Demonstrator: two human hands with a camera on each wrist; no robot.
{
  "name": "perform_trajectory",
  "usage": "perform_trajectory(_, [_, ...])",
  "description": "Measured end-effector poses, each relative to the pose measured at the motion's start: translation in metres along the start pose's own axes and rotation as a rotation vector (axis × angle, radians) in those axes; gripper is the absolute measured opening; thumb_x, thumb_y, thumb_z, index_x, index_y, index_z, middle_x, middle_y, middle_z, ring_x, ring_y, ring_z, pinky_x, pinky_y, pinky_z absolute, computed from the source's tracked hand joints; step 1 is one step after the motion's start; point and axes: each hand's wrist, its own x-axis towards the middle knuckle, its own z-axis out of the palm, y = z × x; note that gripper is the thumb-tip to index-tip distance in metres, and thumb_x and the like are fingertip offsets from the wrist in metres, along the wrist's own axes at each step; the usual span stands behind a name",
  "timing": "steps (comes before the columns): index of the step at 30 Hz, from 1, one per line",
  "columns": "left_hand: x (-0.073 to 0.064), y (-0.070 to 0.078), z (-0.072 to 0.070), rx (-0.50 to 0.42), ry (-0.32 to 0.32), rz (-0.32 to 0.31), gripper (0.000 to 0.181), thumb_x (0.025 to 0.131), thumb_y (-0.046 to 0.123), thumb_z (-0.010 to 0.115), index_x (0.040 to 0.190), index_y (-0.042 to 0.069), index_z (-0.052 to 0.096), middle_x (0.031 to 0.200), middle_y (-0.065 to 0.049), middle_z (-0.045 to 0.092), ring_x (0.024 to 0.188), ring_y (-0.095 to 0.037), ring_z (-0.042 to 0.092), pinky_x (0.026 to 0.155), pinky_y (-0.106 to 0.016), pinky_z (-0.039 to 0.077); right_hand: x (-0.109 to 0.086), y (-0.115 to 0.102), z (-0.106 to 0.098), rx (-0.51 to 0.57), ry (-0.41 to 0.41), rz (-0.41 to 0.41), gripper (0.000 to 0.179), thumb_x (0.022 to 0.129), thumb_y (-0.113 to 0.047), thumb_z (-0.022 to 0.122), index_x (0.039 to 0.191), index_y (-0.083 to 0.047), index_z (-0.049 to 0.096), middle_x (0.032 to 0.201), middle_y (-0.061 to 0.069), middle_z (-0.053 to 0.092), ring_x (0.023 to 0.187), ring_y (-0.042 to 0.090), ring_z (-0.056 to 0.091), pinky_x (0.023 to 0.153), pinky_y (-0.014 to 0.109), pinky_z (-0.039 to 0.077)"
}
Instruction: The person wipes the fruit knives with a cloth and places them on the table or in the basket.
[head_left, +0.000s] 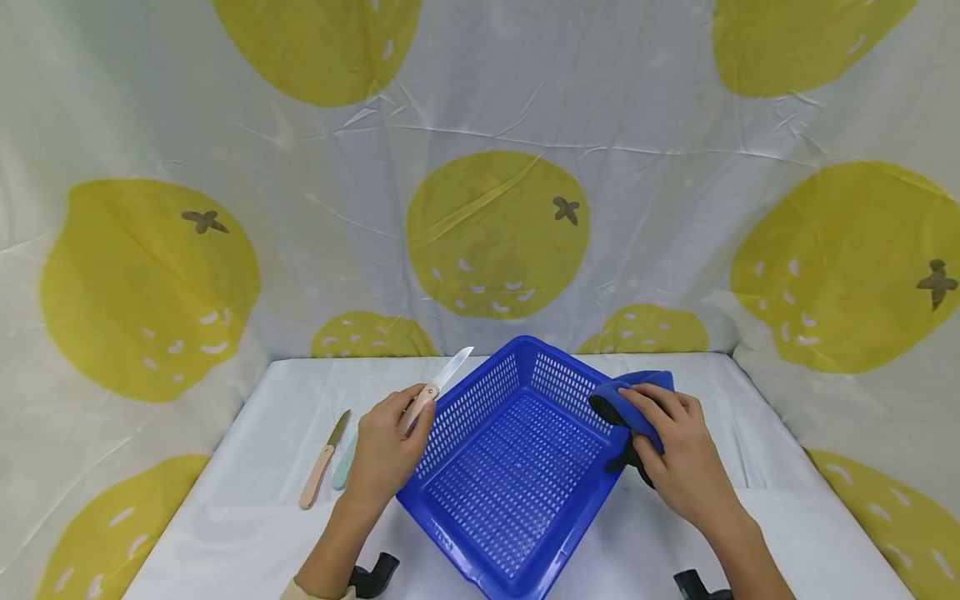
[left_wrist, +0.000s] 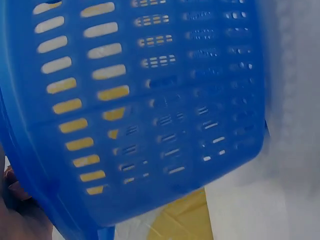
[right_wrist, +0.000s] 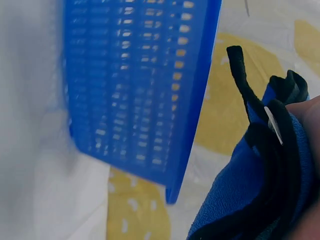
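Note:
My left hand (head_left: 388,450) grips the pale pink handle of a knife (head_left: 453,367), blade up and to the right, beside the left rim of a blue plastic basket (head_left: 517,575). A blue cloth with black edging (head_left: 651,400) is pinched in my right hand (head_left: 682,454) over the basket's right side. In the right wrist view the folded cloth (right_wrist: 235,185) shows a thin pale sliver at its edge, too small to identify. The left wrist view shows mostly the basket's slotted wall (left_wrist: 150,110); the held knife cannot be made out there.
Left of my left hand, a pink-handled knife (head_left: 318,475) lies on the white-covered table (head_left: 240,467). Next to it is a mint-green handle (head_left: 344,468), partly hidden by that hand. A lemon-print curtain (head_left: 645,250) stands behind and at both sides.

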Motion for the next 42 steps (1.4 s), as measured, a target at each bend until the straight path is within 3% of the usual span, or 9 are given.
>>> perform_trajectory(11, [0.000,0.022,0.019,-0.023,-0.071,0.076,0.031,0.097,0.022,0.074,0.122,0.005,0.072,0.109,-0.010,0.076,0.087,-0.016,0.074,0.070,-0.027,0.061,0.027,-0.038,0.024,0.065,0.030,-0.141,0.059,0.088,0.002,0.069,0.141,-0.023,0.063,0.143,0.005,0.058,0.126,0.038,0.046,0.095,0.060,0.049])
perform_trajectory(21, [-0.001,0.042,0.030,-0.061,-0.160,0.099,0.024,0.097,0.020,0.073,0.117,0.008,0.069,0.103,-0.006,0.075,0.076,-0.011,0.065,0.063,-0.018,0.054,0.035,-0.070,0.047,0.046,0.035,-0.268,0.060,0.089,-0.005,0.070,0.145,-0.025,0.060,0.152,-0.002,0.056,0.133,0.040,0.049,0.103,0.063,0.046])
perform_trajectory(27, [-0.004,0.047,0.030,-0.050,-0.182,0.127,0.024,0.094,0.007,0.075,0.116,0.007,0.068,0.103,-0.005,0.075,0.082,-0.013,0.069,0.069,-0.023,0.058,0.036,-0.087,0.055,0.060,0.024,-0.336,0.058,0.089,-0.007,0.067,0.144,-0.025,0.060,0.150,-0.002,0.058,0.134,0.039,0.053,0.110,0.063,0.040])
perform_trajectory(31, [-0.004,0.048,0.029,-0.050,-0.161,0.193,0.028,0.088,-0.006,0.073,0.112,0.006,0.067,0.099,-0.004,0.074,0.084,-0.013,0.071,0.073,-0.026,0.060,0.036,-0.094,0.063,0.033,0.017,-0.374,0.060,0.087,-0.007,0.066,0.143,-0.026,0.062,0.148,-0.004,0.060,0.133,0.043,0.052,0.108,0.064,0.043])
perform_trajectory(36, [-0.004,0.049,0.028,-0.035,-0.147,0.230,0.029,0.085,-0.009,0.072,0.110,0.006,0.065,0.098,-0.003,0.073,0.086,-0.011,0.071,0.073,-0.026,0.060,0.036,-0.096,0.071,-0.018,0.010,-0.368,0.057,0.087,-0.006,0.067,0.140,-0.025,0.064,0.147,-0.004,0.060,0.132,0.044,0.051,0.103,0.065,0.046])
perform_trajectory(42, [-0.004,0.051,0.025,-0.077,-0.205,0.170,0.024,0.093,-0.002,0.068,0.115,0.006,0.066,0.100,-0.002,0.074,0.084,-0.009,0.068,0.071,-0.023,0.058,0.037,-0.093,0.072,-0.038,0.028,-0.338,0.054,0.087,-0.007,0.069,0.138,-0.026,0.065,0.145,-0.004,0.061,0.128,0.046,0.053,0.097,0.065,0.051])
